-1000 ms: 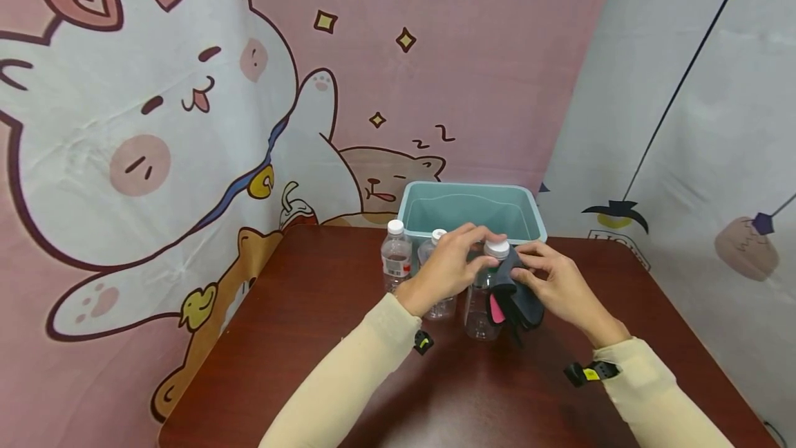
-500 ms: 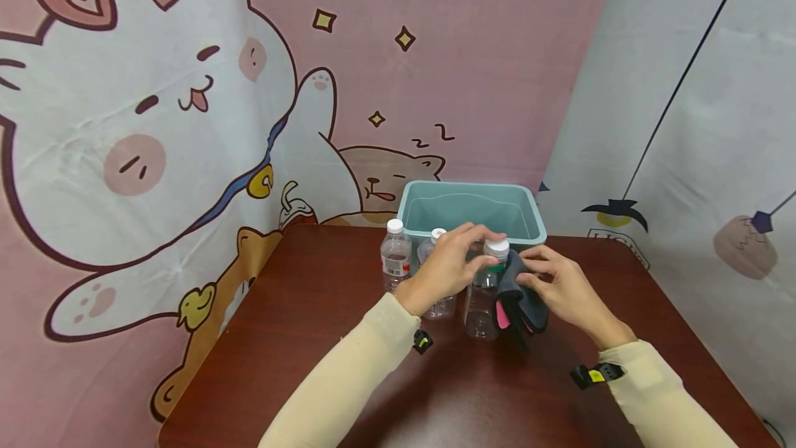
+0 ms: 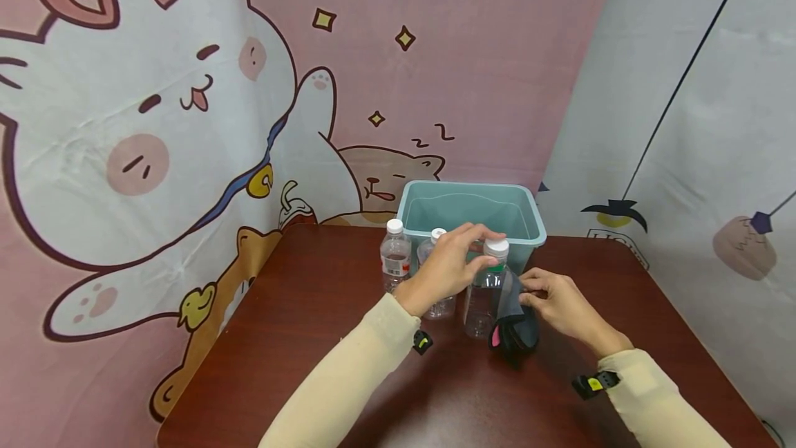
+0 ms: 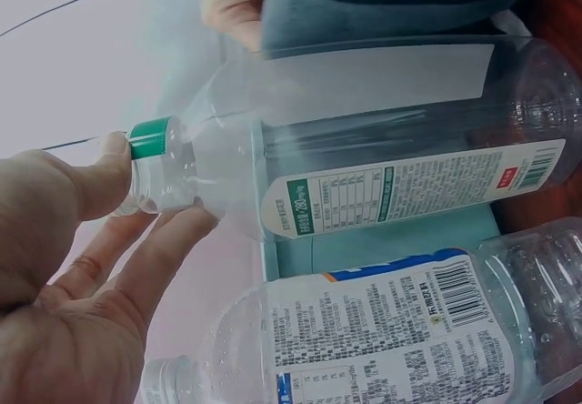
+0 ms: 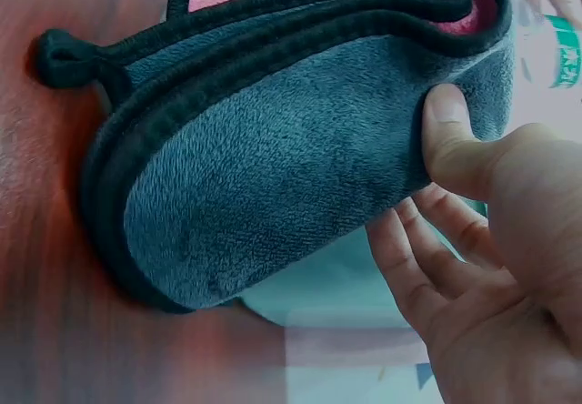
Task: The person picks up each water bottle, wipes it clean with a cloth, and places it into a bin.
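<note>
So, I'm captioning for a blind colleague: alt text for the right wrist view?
A person's right grip pinches a folded blue-grey cloth with black edging and pink inside. A brown table fills the left; a green-banded bottle partly shows upper right.

Three clear bottles here, plus one grey cloth, one teal bin, a pair of hands, just one table.

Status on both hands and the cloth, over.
Left hand grips green-banded plastic bottle near white cap. Right hand pinches folded blue-gray cloth alongside. Nothing seen between cloth and bottle; teal bin behind.
</note>
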{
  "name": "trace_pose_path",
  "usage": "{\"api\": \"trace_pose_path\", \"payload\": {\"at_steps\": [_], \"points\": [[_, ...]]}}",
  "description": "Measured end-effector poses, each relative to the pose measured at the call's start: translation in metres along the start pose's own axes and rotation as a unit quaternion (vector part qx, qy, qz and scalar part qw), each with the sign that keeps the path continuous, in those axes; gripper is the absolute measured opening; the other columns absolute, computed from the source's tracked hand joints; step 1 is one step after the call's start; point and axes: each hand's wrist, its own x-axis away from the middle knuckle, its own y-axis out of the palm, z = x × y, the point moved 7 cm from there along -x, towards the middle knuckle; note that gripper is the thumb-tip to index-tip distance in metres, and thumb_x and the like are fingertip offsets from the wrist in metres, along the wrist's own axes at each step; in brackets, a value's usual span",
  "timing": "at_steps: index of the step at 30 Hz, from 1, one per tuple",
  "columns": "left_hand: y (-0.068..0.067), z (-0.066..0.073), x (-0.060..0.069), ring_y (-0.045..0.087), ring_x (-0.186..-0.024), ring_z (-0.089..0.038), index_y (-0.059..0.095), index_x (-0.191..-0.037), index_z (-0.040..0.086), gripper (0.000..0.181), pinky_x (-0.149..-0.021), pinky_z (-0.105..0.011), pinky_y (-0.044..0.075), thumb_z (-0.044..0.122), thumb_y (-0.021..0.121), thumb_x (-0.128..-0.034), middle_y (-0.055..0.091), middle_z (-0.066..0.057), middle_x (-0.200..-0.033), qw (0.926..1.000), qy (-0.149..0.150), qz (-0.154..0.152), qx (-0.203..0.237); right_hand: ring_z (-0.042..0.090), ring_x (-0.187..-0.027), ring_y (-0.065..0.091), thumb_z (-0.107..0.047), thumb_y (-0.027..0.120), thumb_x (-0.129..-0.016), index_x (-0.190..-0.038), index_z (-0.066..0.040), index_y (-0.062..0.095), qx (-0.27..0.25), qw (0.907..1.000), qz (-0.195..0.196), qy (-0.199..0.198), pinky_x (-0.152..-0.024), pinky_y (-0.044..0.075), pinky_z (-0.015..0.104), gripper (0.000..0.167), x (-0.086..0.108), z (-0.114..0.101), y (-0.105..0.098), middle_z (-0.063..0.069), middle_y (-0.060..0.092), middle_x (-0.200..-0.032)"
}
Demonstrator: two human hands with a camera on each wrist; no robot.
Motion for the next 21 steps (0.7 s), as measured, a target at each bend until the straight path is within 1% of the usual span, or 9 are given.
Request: {"api": "trace_pose_path", "payload": {"at_steps": [5,9,11,12,14,16,18,21], "points": [[0.001,-0.001,0.000,0.082,-0.121,-0.015,0.073,-0.152,0.019,0.045,-0.107,-0.025,0.066,0.022,0.084,-0.1081,0.077,-0.004,-0.138,1.0000,0.003,0.000,0.005,-0.003,-0.089,0.068,0.003,0.091,-0.097,-0.109,-0.014,0.090,0.003,0.9996,-0.025,0.010,-0.073,0.061,0.023,0.021,0.002,0.006,0.010,-0.005,0.080,-0.108],[0.001,-0.002,0.001,0.081,-0.122,-0.017,0.072,-0.153,0.019,0.046,-0.108,-0.029,0.067,0.022,0.084,-0.1083,0.077,-0.004,-0.139,1.0000,0.000,-0.001,0.009,-0.001,-0.088,0.070,0.001,0.092,-0.096,-0.108,-0.012,0.091,0.008,0.9986,-0.049,0.018,-0.072,0.062,0.024,0.017,0.003,0.010,0.021,-0.002,0.082,-0.108],[0.001,-0.002,0.002,0.081,-0.123,-0.016,0.072,-0.153,0.020,0.046,-0.108,-0.029,0.067,0.022,0.084,-0.1085,0.076,-0.003,-0.139,1.0000,-0.002,-0.001,0.009,0.002,-0.090,0.070,0.001,0.092,-0.097,-0.097,-0.012,0.087,0.012,0.9976,-0.067,0.016,-0.071,0.060,0.024,0.014,0.004,0.011,0.028,0.000,0.083,-0.110],[0.001,-0.002,0.002,0.081,-0.123,-0.016,0.072,-0.153,0.020,0.046,-0.108,-0.028,0.067,0.022,0.084,-0.1085,0.076,-0.003,-0.139,1.0000,-0.003,-0.001,0.009,0.003,-0.089,0.069,0.000,0.091,-0.098,-0.090,-0.014,0.084,0.018,0.9967,-0.078,0.017,-0.071,0.057,0.023,0.018,0.005,0.012,0.032,0.001,0.083,-0.110],[0.001,-0.002,0.003,0.081,-0.124,-0.015,0.072,-0.153,0.021,0.046,-0.108,-0.025,0.066,0.023,0.084,-0.1085,0.076,-0.002,-0.139,1.0000,-0.005,-0.001,0.007,0.004,-0.087,0.065,0.000,0.091,-0.098,-0.077,-0.016,0.071,0.026,0.9945,-0.100,0.019,-0.070,0.053,0.023,0.033,0.007,0.014,0.040,0.001,0.081,-0.109],[0.001,-0.002,0.003,0.081,-0.125,-0.015,0.072,-0.153,0.022,0.046,-0.108,-0.022,0.064,0.023,0.084,-0.1085,0.077,-0.002,-0.139,0.9999,-0.007,-0.001,0.007,0.005,-0.084,0.060,0.000,0.090,-0.099,-0.072,-0.017,0.056,0.030,0.9919,-0.121,0.023,-0.069,0.047,0.023,0.047,0.008,0.015,0.046,0.000,0.078,-0.106],[0.001,-0.002,0.003,0.081,-0.126,-0.015,0.072,-0.153,0.022,0.047,-0.108,-0.019,0.063,0.023,0.084,-0.1087,0.077,-0.002,-0.140,1.0000,-0.006,-0.001,0.006,0.005,-0.079,0.054,0.001,0.090,-0.099,-0.071,-0.016,0.051,0.028,0.9905,-0.132,0.029,-0.067,0.042,0.023,0.051,0.008,0.016,0.048,-0.002,0.072,-0.099],[0.000,-0.002,0.003,0.081,-0.127,-0.015,0.071,-0.154,0.021,0.047,-0.108,-0.020,0.063,0.023,0.084,-0.1086,0.077,-0.002,-0.141,1.0000,-0.006,0.001,0.007,0.003,-0.073,0.045,0.004,0.089,-0.098,-0.071,-0.014,0.049,0.020,0.9906,-0.132,0.028,-0.064,0.038,0.022,0.052,0.008,0.015,0.048,-0.004,0.060,-0.088]]}}
